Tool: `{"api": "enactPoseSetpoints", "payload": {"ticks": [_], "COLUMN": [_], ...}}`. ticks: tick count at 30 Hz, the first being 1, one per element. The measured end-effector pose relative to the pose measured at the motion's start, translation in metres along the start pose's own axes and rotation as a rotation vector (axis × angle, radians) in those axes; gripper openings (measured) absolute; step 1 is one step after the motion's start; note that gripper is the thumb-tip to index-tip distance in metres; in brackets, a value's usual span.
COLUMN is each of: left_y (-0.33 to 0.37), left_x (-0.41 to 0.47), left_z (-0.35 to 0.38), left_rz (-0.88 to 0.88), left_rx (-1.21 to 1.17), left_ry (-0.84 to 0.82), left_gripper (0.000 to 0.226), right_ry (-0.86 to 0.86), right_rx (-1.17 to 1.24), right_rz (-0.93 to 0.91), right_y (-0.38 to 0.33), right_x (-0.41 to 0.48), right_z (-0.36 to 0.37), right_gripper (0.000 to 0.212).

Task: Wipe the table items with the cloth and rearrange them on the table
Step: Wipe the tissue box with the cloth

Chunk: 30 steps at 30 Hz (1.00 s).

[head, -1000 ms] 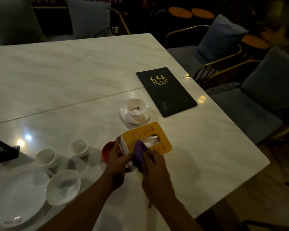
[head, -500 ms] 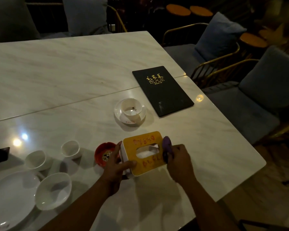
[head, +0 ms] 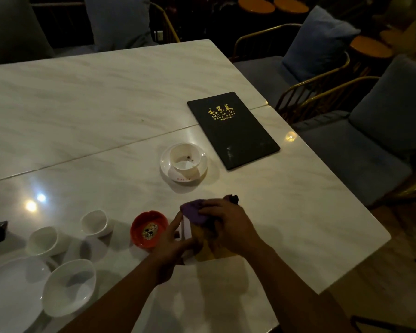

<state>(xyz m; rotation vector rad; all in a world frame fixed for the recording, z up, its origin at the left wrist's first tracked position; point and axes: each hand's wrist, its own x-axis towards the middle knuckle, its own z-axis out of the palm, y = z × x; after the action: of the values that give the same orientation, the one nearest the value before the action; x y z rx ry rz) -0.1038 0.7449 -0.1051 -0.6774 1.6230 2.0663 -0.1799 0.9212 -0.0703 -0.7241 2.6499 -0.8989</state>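
While left hand [head: 175, 245] steadies tissue box [head: 208, 254] — grip curled round side — right hand [head: 228, 224] clutches purple cloth [head: 193, 211] atop (fingers curled).

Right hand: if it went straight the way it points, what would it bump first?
Probably nothing: the right hand points forward-left, into the bare gap between the saucer and the red dish; depth is unclear.

The right hand [head: 226, 224] and purple cloth [head: 193, 212] hide most of the tissue box [head: 210, 254]; the frame's lower-left edge crops the white plate [head: 7, 292].
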Motion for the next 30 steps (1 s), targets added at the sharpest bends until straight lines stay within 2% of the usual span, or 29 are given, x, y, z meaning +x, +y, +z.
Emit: {"api": "enactPoseSetpoints", "payload": {"ticks": [2,4,7,10,12,14,17,21,24,27,28,29,30], "left_y": [0.004,0.007,0.011,0.018,0.019,0.02,0.015,0.011,0.005,0.003,0.003,0.001,0.0], "left_x": [0.002,0.004,0.006,0.006,0.008,0.007,0.006,0.006,0.002,-0.004,-0.006,-0.005,-0.006], "left_z": [0.0,-0.001,-0.001,0.004,0.003,0.002,-0.001,0.005,0.011,0.015,0.016,0.016,0.016], "left_rz": [-0.013,-0.029,-0.05,-0.174,-0.22,-0.181,-0.189,-0.126,-0.125,-0.134,-0.134,-0.129,-0.125], "left_rx": [0.013,0.022,0.031,-0.092,-0.13,-0.124,-0.158,0.001,-0.018,-0.077,-0.097,-0.109,-0.118], "left_ry": [-0.027,-0.052,-0.07,0.002,0.041,0.022,0.014,0.058,0.084,0.09,0.085,0.078,0.079], "left_gripper": [0.112,0.112,0.104,0.083,0.083,0.075,0.069,0.064,0.042,0.027,0.026,0.026,0.026], "right_ry": [0.11,0.176,0.165,0.173,0.124,0.014,-0.028,-0.154,-0.259,-0.244,-0.158,-0.056,0.036], "right_rx": [0.008,-0.096,-0.014,0.069,0.089,0.139,0.166,0.069,0.057,0.077,0.068,0.074,0.135], "right_rz": [0.124,0.218,0.257,0.222,0.089,0.008,-0.082,-0.117,-0.167,-0.134,-0.131,-0.157,-0.151], "right_y": [0.011,0.021,0.016,-0.003,-0.015,-0.019,-0.018,-0.007,0.003,0.013,0.014,0.016,0.02], "right_x": [0.0,0.0,0.003,0.005,0.003,-0.006,-0.024,-0.042,-0.055,-0.076,-0.082,-0.086,-0.087], "right_z": [-0.006,-0.008,0.004,0.009,0.013,0.017,0.02,0.021,0.022,0.003,-0.005,-0.016,-0.025], "right_gripper": [0.04,0.029,0.032,0.028,0.033,0.035,0.021,0.018,0.016,0.038,0.058,0.068,0.068]}}
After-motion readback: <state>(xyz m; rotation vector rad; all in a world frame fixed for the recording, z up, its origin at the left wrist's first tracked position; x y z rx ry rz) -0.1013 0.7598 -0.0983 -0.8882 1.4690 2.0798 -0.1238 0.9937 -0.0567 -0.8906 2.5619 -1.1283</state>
